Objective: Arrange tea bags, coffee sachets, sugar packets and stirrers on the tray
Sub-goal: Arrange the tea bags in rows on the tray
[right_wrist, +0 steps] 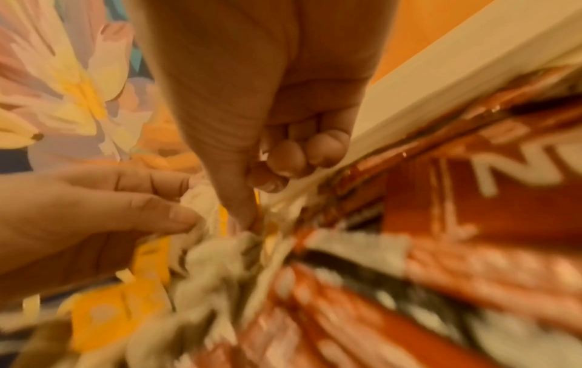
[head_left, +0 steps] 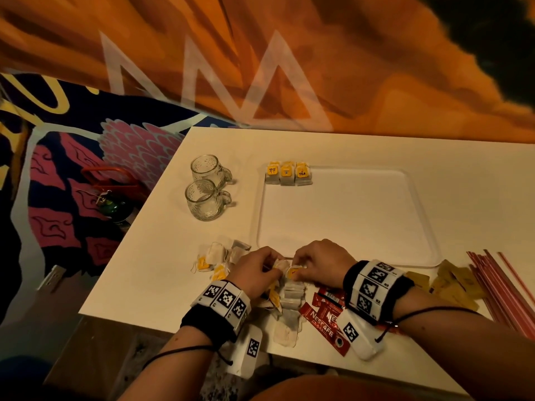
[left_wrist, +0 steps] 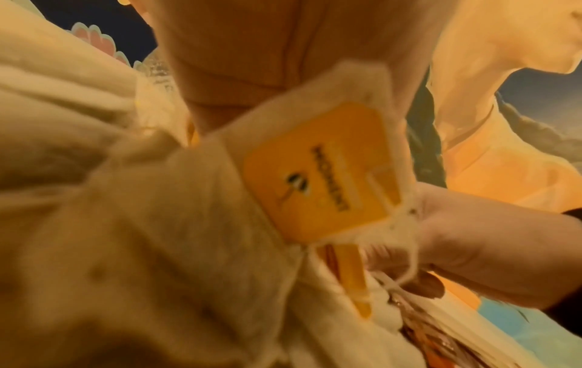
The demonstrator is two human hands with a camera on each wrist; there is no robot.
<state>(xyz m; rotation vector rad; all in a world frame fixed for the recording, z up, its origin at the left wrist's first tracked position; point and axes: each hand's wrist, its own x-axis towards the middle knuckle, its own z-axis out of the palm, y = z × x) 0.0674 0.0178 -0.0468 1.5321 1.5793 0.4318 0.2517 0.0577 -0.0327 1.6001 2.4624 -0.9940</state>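
A clear tray [head_left: 417, 204] lies on the white table, with three yellow-tagged tea bags [head_left: 288, 172] lined up in its far left corner. Just below the tray's near edge both hands meet over a heap of loose tea bags [head_left: 288, 296]. My left hand [head_left: 257, 269] pinches a tea bag [left_wrist: 318, 169] with a yellow tag. My right hand [head_left: 317, 263] pinches the same bag [head_left: 292, 272] from the other side, its fingers [right_wrist: 283, 156] curled. Red coffee sachets [head_left: 324, 319] lie under my right wrist.
Two glass mugs [head_left: 210, 188] stand left of the tray. More tea bags [head_left: 215, 259] are scattered to the left of my hands. Yellow sugar packets [head_left: 454, 285] and red stirrers [head_left: 498, 282] lie at the right. The table's near edge [head_left: 173, 328] runs under my wrists.
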